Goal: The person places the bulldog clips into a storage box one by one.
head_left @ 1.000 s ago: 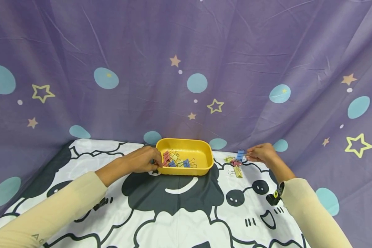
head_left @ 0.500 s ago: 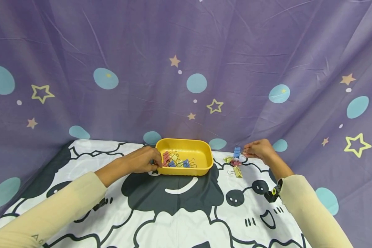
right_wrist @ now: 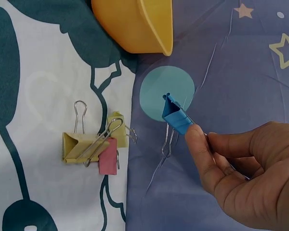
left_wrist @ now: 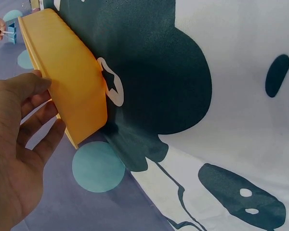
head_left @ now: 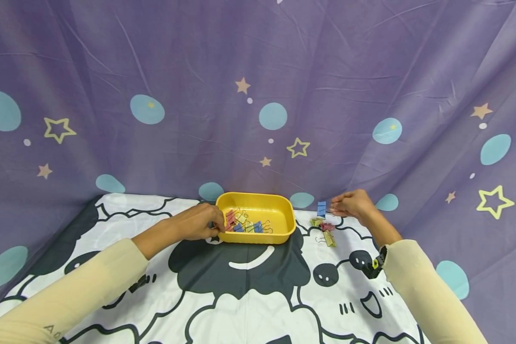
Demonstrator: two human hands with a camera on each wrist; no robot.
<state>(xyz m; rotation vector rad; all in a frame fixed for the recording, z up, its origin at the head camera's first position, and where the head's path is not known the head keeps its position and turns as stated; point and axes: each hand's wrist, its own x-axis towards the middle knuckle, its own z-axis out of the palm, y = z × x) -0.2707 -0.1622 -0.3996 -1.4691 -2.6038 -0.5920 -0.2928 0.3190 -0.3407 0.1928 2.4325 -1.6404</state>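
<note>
A blue binder clip [head_left: 321, 209] is in my right hand [head_left: 353, 204], pinched by one wire handle between thumb and fingertips. The right wrist view shows the blue clip raised, its other handle hanging down. My left hand [head_left: 199, 221] grips the left rim of a yellow tray [head_left: 279, 215]; in the left wrist view the thumb lies on the tray's outer wall. Inside the tray, mostly on its left and front side, lie several binder clips: red [head_left: 230, 219], yellow and blue [head_left: 258, 226].
Right of the tray lie two yellow binder clips [right_wrist: 82, 147] and a pink one [right_wrist: 107, 156], close together on the patterned white cloth [head_left: 262, 315]. A purple curtain [head_left: 198, 95] with stars and dots hangs behind.
My right hand has lifted the blue binder clip off the loose clips and moved it up and left toward the tray. My left hand has stayed at the rim.
</note>
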